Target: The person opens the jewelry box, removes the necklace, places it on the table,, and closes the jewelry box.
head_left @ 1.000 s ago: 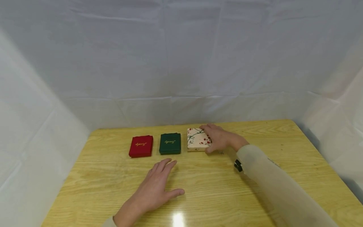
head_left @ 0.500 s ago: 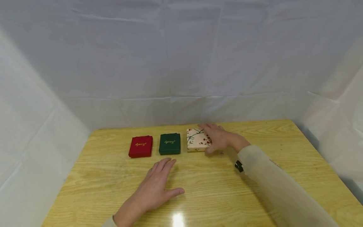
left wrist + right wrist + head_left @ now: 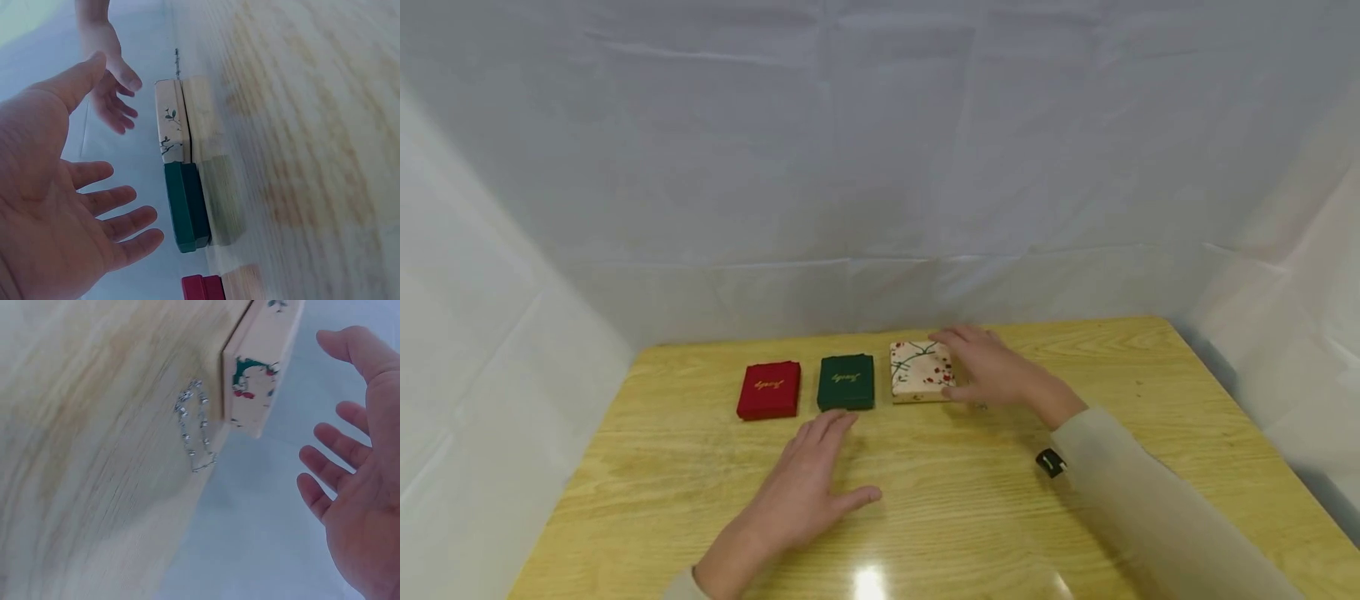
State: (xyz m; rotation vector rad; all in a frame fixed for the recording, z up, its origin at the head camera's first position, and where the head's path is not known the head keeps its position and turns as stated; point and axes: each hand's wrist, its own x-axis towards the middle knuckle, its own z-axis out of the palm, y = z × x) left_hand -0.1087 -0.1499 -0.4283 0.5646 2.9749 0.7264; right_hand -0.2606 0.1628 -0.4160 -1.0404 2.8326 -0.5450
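A cream box with a red-flower and branch print [image 3: 922, 372] lies at the right end of a row of three flat boxes. My right hand [image 3: 996, 367] hovers at its right edge, fingers spread and holding nothing; the right wrist view shows a gap between hand and box. A silver beaded chain [image 3: 185, 412] lies in a loop on the table beside that box, mostly hidden under the hand in the head view. The green box [image 3: 846, 382] is in the middle and the red box [image 3: 769, 389] at the left. My left hand [image 3: 801, 487] is held over the table in front of them, fingers extended, holding nothing.
The boxes stand near the back edge of a wooden table [image 3: 662, 467]. A small black object [image 3: 1051, 462] lies by my right sleeve [image 3: 1150, 500]. White cloth [image 3: 775, 167] hangs behind the table and along both sides.
My right hand has drawn back slightly to the right, uncovering more of the flowered box. More of the small black object shows beside the sleeve. The left hand has barely shifted.
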